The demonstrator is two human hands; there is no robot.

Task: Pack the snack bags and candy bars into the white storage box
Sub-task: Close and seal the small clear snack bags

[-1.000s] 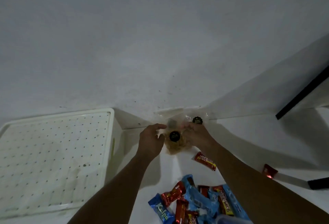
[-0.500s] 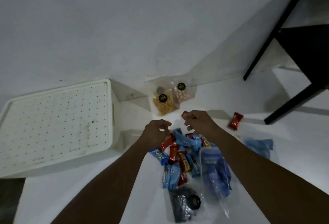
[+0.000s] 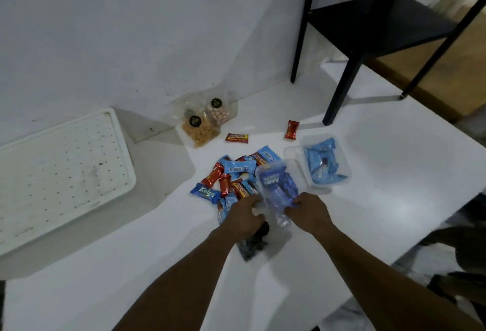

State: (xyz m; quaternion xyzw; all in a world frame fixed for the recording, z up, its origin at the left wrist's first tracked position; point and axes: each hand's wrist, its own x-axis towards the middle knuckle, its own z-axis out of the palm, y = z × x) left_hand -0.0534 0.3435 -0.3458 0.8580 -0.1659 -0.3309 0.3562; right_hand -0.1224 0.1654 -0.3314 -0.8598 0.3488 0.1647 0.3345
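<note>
A white storage box [image 3: 60, 170] with a perforated lid sits at the left of the white table. A heap of red and blue candy bars [image 3: 234, 178] lies in the middle. Both my hands grip a clear bag of blue sweets [image 3: 276, 191] at the heap's near edge: my left hand [image 3: 244, 215] on its left side, my right hand [image 3: 309, 211] on its right. A dark snack bag [image 3: 253, 244] lies partly under my left wrist. Two clear snack bags [image 3: 205, 123] lean against the wall. Loose red bars lie at centre [image 3: 237, 137] and further right [image 3: 292, 129].
A clear tub of blue wrappers [image 3: 324, 163] stands right of the heap. A black metal shelf frame [image 3: 368, 28] stands on the table at the back right. The table's edge [image 3: 394, 254] runs diagonally at the right, with dark things on the floor beyond.
My view dropped and pulled back from the wall. My hands left the two clear snack bags by the wall, came back over the candy heap, and closed on the clear bag of blue sweets.
</note>
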